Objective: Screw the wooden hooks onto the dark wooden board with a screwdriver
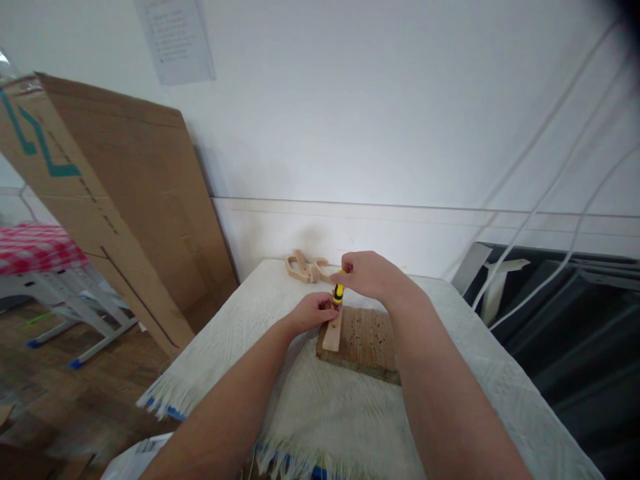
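My right hand (367, 273) is closed around the top of a small yellow-and-black screwdriver (339, 293), held upright. Its tip meets the far end of a pale wooden strip (333, 335) that lies on a perforated brown board (367, 343). My left hand (313, 312) pinches at the strip's far end, right beside the screwdriver tip; what its fingertips hold there is too small to make out. Both hands touch each other closely over the board's left edge.
The board rests on a white textured cloth (240, 353) covering a small table. Curved wooden pieces (305, 267) lie at the far edge by the wall. A large cardboard box (115, 193) leans left. White cables (550, 200) hang right over dark panels (575, 320).
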Demonstrator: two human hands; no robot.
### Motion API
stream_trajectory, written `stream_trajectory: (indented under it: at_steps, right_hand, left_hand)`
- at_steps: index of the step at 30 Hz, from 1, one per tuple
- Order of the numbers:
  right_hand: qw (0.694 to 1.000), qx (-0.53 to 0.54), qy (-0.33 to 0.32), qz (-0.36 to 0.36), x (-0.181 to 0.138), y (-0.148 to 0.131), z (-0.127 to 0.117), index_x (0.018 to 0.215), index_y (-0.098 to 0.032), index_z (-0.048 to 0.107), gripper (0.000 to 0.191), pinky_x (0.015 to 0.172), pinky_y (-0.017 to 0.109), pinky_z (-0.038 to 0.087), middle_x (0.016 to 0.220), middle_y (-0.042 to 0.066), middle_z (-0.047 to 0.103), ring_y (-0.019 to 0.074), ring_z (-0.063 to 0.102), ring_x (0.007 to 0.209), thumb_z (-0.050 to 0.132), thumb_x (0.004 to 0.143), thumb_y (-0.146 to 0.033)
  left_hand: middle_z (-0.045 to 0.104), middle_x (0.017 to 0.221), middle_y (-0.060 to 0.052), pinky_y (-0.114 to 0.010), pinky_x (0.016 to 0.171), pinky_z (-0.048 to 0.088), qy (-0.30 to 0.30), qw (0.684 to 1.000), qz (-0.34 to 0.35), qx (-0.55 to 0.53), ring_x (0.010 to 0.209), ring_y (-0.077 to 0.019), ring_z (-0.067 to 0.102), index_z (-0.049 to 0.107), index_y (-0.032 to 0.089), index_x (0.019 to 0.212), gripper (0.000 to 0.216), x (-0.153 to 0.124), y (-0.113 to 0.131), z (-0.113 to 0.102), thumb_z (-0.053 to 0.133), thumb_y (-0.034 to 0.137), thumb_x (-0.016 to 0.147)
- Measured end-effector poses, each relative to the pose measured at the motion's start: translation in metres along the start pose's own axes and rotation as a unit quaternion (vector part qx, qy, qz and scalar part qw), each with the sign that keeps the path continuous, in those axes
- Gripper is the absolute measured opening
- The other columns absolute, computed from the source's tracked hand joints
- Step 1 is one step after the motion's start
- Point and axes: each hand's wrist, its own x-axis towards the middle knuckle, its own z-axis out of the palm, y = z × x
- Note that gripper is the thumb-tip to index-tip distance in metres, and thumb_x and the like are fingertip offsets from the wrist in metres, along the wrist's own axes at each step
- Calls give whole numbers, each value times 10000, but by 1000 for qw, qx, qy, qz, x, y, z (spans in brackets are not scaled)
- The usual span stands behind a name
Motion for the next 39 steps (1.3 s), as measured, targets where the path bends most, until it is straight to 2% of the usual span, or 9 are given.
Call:
stream_trajectory:
  at_steps: [5,9,13,19,24,29,33,39]
  right_hand:
    - [999,30,2,-21,-1,0,0,928,-220,663,266,612,251,377,869,59,671,162,581,722,494,748,-320]
    - [998,55,-12,-38,-2,-1,-1,1008,-238,655,315,652,253,389,918,59,673,164,587,749,478,772,-350]
    - [999,33,-26,-29,-2,-2,-3,910,-206,666,274,609,252,376,873,72,679,170,587,737,472,772,-342]
    - [1000,-3,-15,11,-1,-3,-3,762,-192,640,397,545,264,340,768,78,664,184,574,668,444,761,-537]
    - [999,28,-18,12,-1,-2,-2,838,-202,658,375,573,254,360,815,70,667,169,577,692,461,769,-513]
    - [998,60,-12,-21,-1,-1,0,984,-228,661,318,630,253,385,897,61,675,165,588,736,482,770,-381]
    - [998,50,-9,-32,-1,-1,0,956,-223,676,305,630,257,385,882,64,677,169,588,738,462,759,-316]
    - [999,25,-10,-24,-4,-4,-3,743,-190,649,277,509,243,328,724,56,654,149,547,615,496,739,-422]
  left_hand:
    - [423,607,48,-194,511,268,0,1000,-9,-5,556,-74,373,562,126,763,132,0,-2,0,548,238,694]
    - [425,611,43,-198,514,275,3,1000,-9,21,565,-79,384,551,127,740,124,0,0,0,543,245,702]
    - [414,603,47,-197,516,283,4,1000,-3,19,563,-78,379,534,132,724,105,-1,2,0,542,235,705]
    - [415,614,47,-194,523,289,3,999,5,41,571,-80,385,543,134,744,108,0,0,-1,541,236,711]
    - [417,610,45,-193,515,284,2,999,3,51,568,-80,384,542,131,739,117,0,0,-1,540,245,715]
    - [414,610,46,-193,509,276,4,999,-1,54,563,-78,378,543,133,741,119,0,1,-1,538,249,717]
    - [412,606,48,-193,503,269,7,998,-3,55,556,-77,374,545,135,751,114,0,1,0,539,243,714]
    - [401,605,48,-197,509,273,13,998,-2,63,561,-80,372,527,139,725,115,1,1,1,542,252,712]
